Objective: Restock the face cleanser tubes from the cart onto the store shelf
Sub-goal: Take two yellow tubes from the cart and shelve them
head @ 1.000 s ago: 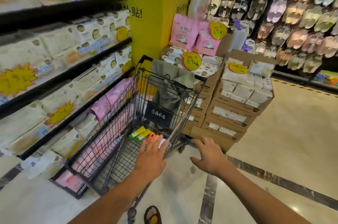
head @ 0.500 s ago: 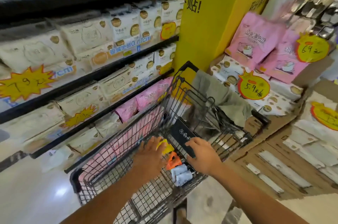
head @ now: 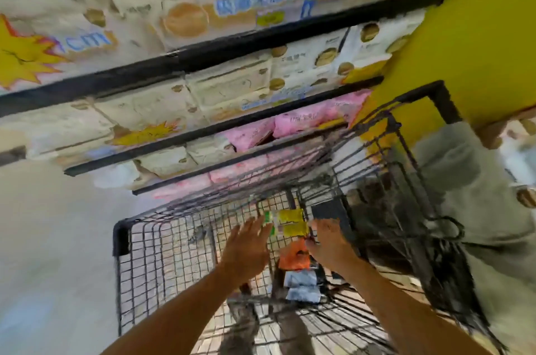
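tubes of face cleanser (head: 293, 259) in a near-to-far row on the floor of the wire cart (head: 119, 238), flanked by the left hand (head: 246, 247), fingers straight and holding nothing, and the right hand (head: 330, 244), grip too blurred to tell; stocked shelf (head: 185, 60) far left.

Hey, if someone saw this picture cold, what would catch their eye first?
Two bare arms reach into a black wire cart, with the left hand and right hand on either side of a row of yellow, orange and pale blue tubes on its floor. Beyond it, a bright yellow pillar at upper right and pink packs stand out, despite heavy blur.
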A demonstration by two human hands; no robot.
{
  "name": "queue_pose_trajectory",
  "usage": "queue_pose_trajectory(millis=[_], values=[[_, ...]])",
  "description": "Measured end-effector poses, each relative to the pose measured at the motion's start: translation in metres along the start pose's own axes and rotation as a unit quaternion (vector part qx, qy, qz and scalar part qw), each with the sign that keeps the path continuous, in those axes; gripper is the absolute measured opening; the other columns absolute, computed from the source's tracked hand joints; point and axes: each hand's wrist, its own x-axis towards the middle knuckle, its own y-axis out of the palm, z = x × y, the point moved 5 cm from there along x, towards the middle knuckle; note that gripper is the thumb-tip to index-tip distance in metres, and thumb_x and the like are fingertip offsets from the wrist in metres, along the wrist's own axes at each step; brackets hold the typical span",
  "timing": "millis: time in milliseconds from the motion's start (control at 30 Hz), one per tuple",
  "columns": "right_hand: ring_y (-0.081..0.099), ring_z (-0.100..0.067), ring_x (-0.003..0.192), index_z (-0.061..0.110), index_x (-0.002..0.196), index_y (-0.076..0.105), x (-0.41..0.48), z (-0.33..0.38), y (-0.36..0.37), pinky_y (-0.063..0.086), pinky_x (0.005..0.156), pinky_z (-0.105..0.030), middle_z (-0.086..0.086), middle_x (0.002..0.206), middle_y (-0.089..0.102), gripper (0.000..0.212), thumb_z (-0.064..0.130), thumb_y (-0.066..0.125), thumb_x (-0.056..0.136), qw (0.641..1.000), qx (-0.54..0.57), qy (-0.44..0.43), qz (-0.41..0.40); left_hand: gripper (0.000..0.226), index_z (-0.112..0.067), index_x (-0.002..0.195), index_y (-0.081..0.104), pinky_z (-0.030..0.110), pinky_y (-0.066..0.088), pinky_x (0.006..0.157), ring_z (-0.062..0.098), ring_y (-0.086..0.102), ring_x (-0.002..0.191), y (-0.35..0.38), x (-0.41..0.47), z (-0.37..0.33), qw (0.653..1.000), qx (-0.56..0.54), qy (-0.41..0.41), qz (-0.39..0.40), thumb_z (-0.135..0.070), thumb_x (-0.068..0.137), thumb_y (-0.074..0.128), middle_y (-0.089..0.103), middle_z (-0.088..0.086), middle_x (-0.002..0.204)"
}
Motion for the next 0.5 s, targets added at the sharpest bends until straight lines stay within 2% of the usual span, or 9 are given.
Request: queue_pose_trajectory(millis=[100,167,200,233,300,400,500], values=[[0.048,-0.026,0.135,0.019,0.147,0.045,0.028,-0.014,0.021,0.040,0.109,-0.036,-0.008,0.147,0.049,0.051,0.038,0.054,0.101,0.999,0.038,0.018,0.011,0.068,-0.024,0.160,0.023,0.046,0.033,0.120,0.026,0.026,0.154,0.031,0.034,0.005,0.999,-0.014,-0.019,0.025,-0.036,0.100,0.053,0.022,0.004,0.169],[0.055,-0.020,0.121,0.021,0.145,0.047,0.042,-0.025,0.037,0.049,0.092,-0.023,-0.006,0.142,0.051,0.046,0.036,0.055,0.102,0.997,0.061,0.034,0.015,0.069,-0.024,0.159,0.026,0.045,0.040,0.113,0.026,0.033,0.150,0.058,0.054,0.011,0.998,-0.025,-0.033,0.049,-0.034,0.098,0.057,0.026,0.004,0.168],[0.056,-0.015,0.113,0.021,0.143,0.048,0.048,-0.030,0.046,0.047,0.081,-0.015,-0.004,0.139,0.051,0.044,0.036,0.055,0.103,0.997,0.071,0.040,0.014,0.069,-0.022,0.158,0.028,0.045,0.043,0.110,0.026,0.037,0.148,0.072,0.065,0.014,0.998,-0.023,-0.036,0.053,-0.034,0.098,0.058,0.028,0.005,0.167],[0.056,-0.014,0.109,0.020,0.141,0.049,0.053,-0.034,0.054,0.045,0.077,-0.013,-0.003,0.137,0.052,0.041,0.035,0.054,0.103,0.996,0.076,0.039,0.014,0.068,-0.021,0.157,0.029,0.045,0.044,0.107,0.027,0.040,0.145,0.084,0.075,0.016,0.997,-0.022,-0.037,0.059,-0.034,0.098,0.059,0.030,0.005,0.166],[0.057,-0.018,0.117,0.016,0.136,0.054,0.062,-0.042,0.071,0.045,0.089,-0.019,-0.005,0.134,0.055,0.036,0.031,0.055,0.103,0.996,0.086,0.034,0.009,0.065,-0.020,0.155,0.031,0.045,0.046,0.104,0.027,0.044,0.141,0.108,0.096,0.019,0.997,-0.015,-0.036,0.068,-0.033,0.098,0.059,0.032,0.005,0.164],[0.058,-0.017,0.118,0.013,0.130,0.058,0.071,-0.050,0.089,0.038,0.088,-0.013,-0.004,0.130,0.058,0.031,0.020,0.059,0.100,0.994,0.101,0.029,-0.003,0.064,-0.021,0.156,0.031,0.045,0.048,0.101,0.026,0.048,0.136,0.140,0.124,0.023,0.995,-0.021,-0.056,0.074,-0.031,0.098,0.058,0.034,0.004,0.161],[0.060,-0.017,0.117,0.013,0.131,0.057,0.077,-0.051,0.096,0.049,0.093,-0.020,-0.003,0.132,0.057,0.032,0.018,0.061,0.099,0.991,0.130,0.012,-0.029,0.054,-0.020,0.146,0.047,0.043,0.052,0.089,0.025,0.061,0.120,0.162,0.146,0.027,0.996,-0.023,-0.072,0.038,-0.026,0.095,0.062,0.052,0.006,0.149]])
